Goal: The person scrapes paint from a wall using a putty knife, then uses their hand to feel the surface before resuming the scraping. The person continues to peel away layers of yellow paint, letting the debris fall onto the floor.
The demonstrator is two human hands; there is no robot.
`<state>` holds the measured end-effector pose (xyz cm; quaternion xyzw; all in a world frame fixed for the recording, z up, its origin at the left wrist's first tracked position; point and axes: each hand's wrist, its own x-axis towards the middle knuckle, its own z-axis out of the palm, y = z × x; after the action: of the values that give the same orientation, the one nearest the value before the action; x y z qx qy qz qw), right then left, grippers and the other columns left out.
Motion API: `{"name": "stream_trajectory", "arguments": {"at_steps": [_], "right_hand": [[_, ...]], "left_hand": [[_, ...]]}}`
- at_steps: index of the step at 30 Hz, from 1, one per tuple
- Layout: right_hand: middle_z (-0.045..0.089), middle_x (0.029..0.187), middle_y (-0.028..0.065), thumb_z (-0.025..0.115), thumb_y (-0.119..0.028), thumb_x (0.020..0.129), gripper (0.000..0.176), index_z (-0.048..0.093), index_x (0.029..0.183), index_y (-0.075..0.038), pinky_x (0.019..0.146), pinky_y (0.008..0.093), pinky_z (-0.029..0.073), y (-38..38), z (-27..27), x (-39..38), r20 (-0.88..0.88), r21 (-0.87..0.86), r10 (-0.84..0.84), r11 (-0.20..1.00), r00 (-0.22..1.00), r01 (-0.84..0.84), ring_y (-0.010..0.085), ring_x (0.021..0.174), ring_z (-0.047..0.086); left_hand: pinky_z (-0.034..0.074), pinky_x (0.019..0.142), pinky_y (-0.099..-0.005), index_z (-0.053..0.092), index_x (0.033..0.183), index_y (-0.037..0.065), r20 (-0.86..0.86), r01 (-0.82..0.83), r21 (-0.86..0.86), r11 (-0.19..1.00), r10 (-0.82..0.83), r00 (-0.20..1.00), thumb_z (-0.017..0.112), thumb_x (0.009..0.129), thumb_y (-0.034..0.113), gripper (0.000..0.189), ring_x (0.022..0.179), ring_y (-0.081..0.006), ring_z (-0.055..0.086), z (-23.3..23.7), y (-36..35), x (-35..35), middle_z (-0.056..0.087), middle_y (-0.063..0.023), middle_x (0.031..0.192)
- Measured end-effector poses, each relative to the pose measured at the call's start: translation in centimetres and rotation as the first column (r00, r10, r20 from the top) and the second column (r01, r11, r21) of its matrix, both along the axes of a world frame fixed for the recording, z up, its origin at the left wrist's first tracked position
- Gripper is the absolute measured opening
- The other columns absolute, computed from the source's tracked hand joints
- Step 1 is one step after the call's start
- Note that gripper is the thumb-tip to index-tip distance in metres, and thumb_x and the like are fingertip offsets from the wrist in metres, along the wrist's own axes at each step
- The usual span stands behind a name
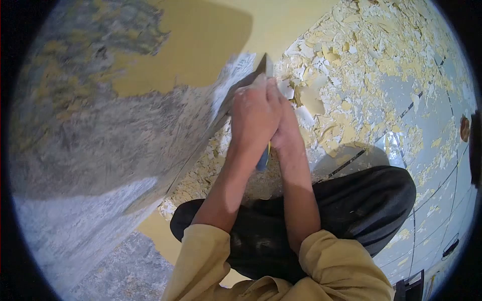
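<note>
Both hands are closed together round a scraper whose thin metal blade points away from me, its tip close to the bottom of the wall. My left hand lies on top. Partly covered by it, my right hand wraps the grip from the other side. The blue and yellow handle end sticks out below my wrists. Yellow paint still covers the upper wall, and its ragged edge borders bare grey wall. Most of the handle is hidden by my fingers.
Paint flakes in yellow and white lie thickly on the floor along the wall. Grey floor tiles with dark lines show at the right. My bent legs are close beneath my arms. A brown round object sits at the far right.
</note>
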<state>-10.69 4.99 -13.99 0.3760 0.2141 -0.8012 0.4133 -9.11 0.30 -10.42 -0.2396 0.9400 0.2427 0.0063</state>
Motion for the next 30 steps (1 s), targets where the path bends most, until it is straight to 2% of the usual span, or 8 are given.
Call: {"name": "stream_trajectory", "arguments": {"at_steps": [3, 4, 7, 15, 17, 27, 29, 30], "right_hand": [[0.056, 0.071, -0.001, 0.035, -0.044, 0.101, 0.038, 0.057, 0.098, -0.012, 0.036, 0.0229, 0.037, 0.5, -1.5, 1.9, -0.224, -0.257, 0.042, 0.961, 0.974, -0.101, 0.0086, 0.047, 0.049], [0.055, 0.069, -0.0013, 0.035, -0.044, 0.101, 0.038, 0.057, 0.096, -0.013, 0.035, 0.0237, 0.035, 0.6, -1.3, 2.4, -0.27, -0.22, 0.077, 0.965, 0.96, -0.139, 0.0083, 0.044, 0.046], [0.054, 0.066, 0.0002, 0.034, -0.046, 0.1, 0.04, 0.056, 0.095, -0.013, 0.032, 0.0248, 0.033, -0.8, 0.2, 3.7, -0.012, -0.279, 0.048, 0.959, 0.999, -0.05, 0.0097, 0.039, 0.042], [0.043, 0.049, 0.002, 0.033, -0.049, 0.099, 0.044, 0.051, 0.084, -0.011, 0.029, 0.0275, 0.03, 0.1, 0.7, 4.3, -0.201, -0.383, 0.097, 0.908, 0.975, -0.169, 0.0131, 0.029, 0.034], [0.043, 0.049, 0.0017, 0.032, -0.047, 0.099, 0.043, 0.051, 0.084, -0.011, 0.028, 0.0284, 0.03, 0.2, 0.5, 4.2, -0.144, -0.429, 0.149, 0.881, 0.978, -0.198, 0.0134, 0.029, 0.033], [0.05, 0.054, 0.0022, 0.035, -0.046, 0.099, 0.042, 0.055, 0.089, -0.011, 0.029, 0.0283, 0.033, 1.0, -1.5, 2.4, -0.263, -0.195, 0.195, 0.948, 0.945, -0.25, 0.0135, 0.031, 0.038], [0.055, 0.062, 0.002, 0.036, -0.047, 0.099, 0.043, 0.057, 0.094, -0.011, 0.03, 0.0256, 0.034, 0.7, -1.6, 0.6, -0.116, -0.158, 0.066, 0.984, 0.991, -0.084, 0.013, 0.037, 0.044], [0.057, 0.068, 0.0012, 0.036, -0.047, 0.099, 0.042, 0.058, 0.095, -0.011, 0.032, 0.0241, 0.035, 0.3, 0.0, -0.2, 0.053, -0.075, 0.002, 0.997, 0.999, 0.002, 0.0121, 0.041, 0.047]], "left_hand": [[0.051, 0.061, -0.0429, 0.059, 0.085, -0.004, 0.105, -0.063, 0.086, 0.994, 0.054, 0.993, 0.045, 0.094, 0.023, 0.032, 0.048, -0.0347, 0.061, 1.7, -0.2, 0.6, 0.059, -0.0245, 0.064], [0.05, 0.061, -0.0437, 0.058, 0.083, -0.004, 0.046, 0.005, -0.066, 0.998, -0.002, 0.999, 0.044, 0.094, 0.024, 0.033, 0.052, -0.0358, 0.062, 1.8, -0.2, 1.1, 0.059, -0.0237, 0.063], [0.049, 0.064, -0.0455, 0.055, 0.08, -0.005, 0.117, 0.007, -0.145, 0.989, 0.01, 0.993, 0.044, 0.094, 0.025, 0.035, 0.062, -0.039, 0.062, 3.7, -0.5, 2.0, 0.058, -0.0225, 0.063], [0.047, 0.056, -0.0432, 0.052, 0.076, -0.004, 0.178, 0.121, -0.285, 0.951, -0.071, 0.982, 0.044, 0.094, 0.024, 0.034, 0.056, -0.0364, 0.06, 5.2, -0.8, 2.7, 0.055, -0.0228, 0.06], [0.045, 0.057, -0.0454, 0.05, 0.075, -0.003, 0.277, -0.086, -0.03, 0.996, 0.091, 0.957, 0.045, 0.094, 0.024, 0.034, 0.058, -0.0389, 0.059, 5.6, -1.0, 2.3, 0.054, -0.0229, 0.06], [0.049, 0.059, -0.0446, 0.057, 0.082, -0.002, 0.054, 0.023, -0.069, 0.997, -0.019, 0.998, 0.044, 0.094, 0.022, 0.03, 0.059, -0.0372, 0.062, 1.7, -0.3, 1.6, 0.057, -0.0227, 0.061], [0.048, 0.067, -0.0488, 0.057, 0.083, -0.002, 0.037, -0.029, 0.096, 0.995, 0.025, 0.999, 0.044, 0.094, 0.024, 0.031, 0.068, -0.0429, 0.061, 0.3, -0.1, 0.5, 0.058, -0.0239, 0.064], [0.049, 0.063, -0.0476, 0.057, 0.082, -0.003, 0.042, -0.01, -0.048, 0.999, 0.012, 0.999, 0.043, 0.094, 0.023, 0.032, 0.063, -0.0402, 0.062, 0.6, 0.6, 0.3, 0.059, -0.0241, 0.064]]}}
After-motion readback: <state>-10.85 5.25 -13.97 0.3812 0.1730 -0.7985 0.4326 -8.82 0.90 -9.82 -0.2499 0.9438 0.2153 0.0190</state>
